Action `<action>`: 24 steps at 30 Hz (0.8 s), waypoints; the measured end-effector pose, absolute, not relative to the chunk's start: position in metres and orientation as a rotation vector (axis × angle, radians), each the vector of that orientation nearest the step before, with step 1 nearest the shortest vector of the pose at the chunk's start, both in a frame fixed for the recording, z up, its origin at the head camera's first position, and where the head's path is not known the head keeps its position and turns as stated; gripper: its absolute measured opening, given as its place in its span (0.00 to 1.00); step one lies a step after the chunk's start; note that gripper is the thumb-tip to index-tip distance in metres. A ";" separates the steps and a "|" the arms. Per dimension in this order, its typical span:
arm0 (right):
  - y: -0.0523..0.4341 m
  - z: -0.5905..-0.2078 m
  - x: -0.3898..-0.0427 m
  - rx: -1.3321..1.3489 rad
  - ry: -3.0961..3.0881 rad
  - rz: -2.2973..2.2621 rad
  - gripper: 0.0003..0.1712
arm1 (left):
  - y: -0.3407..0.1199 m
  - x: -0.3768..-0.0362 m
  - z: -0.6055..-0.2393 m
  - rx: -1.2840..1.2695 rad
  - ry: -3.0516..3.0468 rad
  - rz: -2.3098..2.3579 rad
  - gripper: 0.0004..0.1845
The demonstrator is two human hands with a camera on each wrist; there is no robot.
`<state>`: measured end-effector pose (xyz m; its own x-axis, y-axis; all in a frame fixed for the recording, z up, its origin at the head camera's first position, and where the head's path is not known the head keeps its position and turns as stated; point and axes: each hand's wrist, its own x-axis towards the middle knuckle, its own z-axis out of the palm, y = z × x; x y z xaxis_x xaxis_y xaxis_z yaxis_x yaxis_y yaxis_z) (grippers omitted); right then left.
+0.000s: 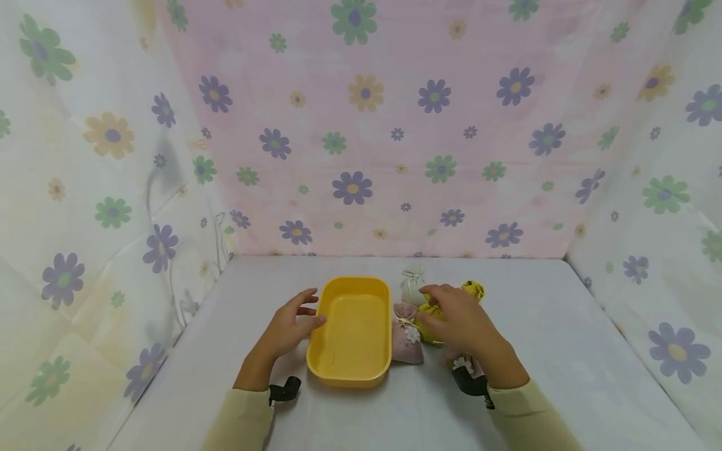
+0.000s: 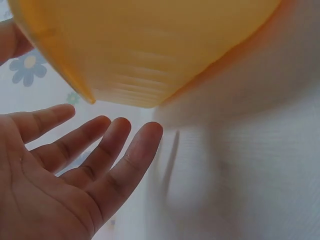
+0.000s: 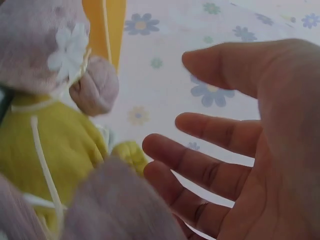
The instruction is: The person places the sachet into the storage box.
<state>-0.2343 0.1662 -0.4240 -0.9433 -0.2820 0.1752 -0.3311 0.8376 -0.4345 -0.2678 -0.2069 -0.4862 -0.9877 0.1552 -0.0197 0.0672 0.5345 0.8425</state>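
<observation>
Cream sleeves sit lowest in the head view, a dark strap at each wrist. Left hand (image 1: 290,327) lies on the grey table (image 1: 564,351), fingers straight and spread, fingertips against the left wall of the yellow tub (image 1: 350,369) — touching, not gripping; the left wrist view confirms a flat open palm (image 2: 55,185) with the tub's orange-yellow wall (image 2: 145,50) just above the fingers. Yellow tub stands at mid-table, long side running away from the person, nothing visible inside it. Right hand (image 1: 459,321) hovers over a cluster of small drawstring sachets just right of the tub, fingers extended and relaxed, holding nothing; the right wrist view shows the open palm (image 3: 260,165) close beside the sachets, and contact cannot be told. Yellow sachet (image 1: 427,326) lies mostly under that hand, its gathered top (image 1: 474,289) showing beyond the knuckles. Pink sachet (image 1: 407,338) with a white flower tag rests against the tub's right wall — in the right wrist view it sits above the yellow one (image 3: 55,145). White sachet (image 1: 413,283) stands behind them, near the tub's far right corner. Another pink sachet (image 1: 462,362) peeks out beneath the right wrist. Flower-print cloth (image 1: 366,138) hangs behind and at both sides.
</observation>
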 end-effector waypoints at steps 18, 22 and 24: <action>0.124 -0.439 -0.241 0.257 -2.998 0.730 0.29 | -0.212 -0.272 -0.497 0.157 2.451 1.644 0.36; 0.120 -0.445 -0.243 0.228 -3.025 0.753 0.32 | -0.212 -0.272 -0.497 0.129 2.417 1.672 0.37; 0.119 -0.448 -0.243 0.205 -3.039 0.753 0.34 | -0.213 -0.271 -0.496 0.117 2.407 1.686 0.37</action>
<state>-0.2429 0.1192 -0.4484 -0.9914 -0.1258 0.0348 -0.1275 0.8762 -0.4648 -0.2715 -0.2127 -0.4964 -0.9769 0.1784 -0.1180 -0.0499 0.3462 0.9368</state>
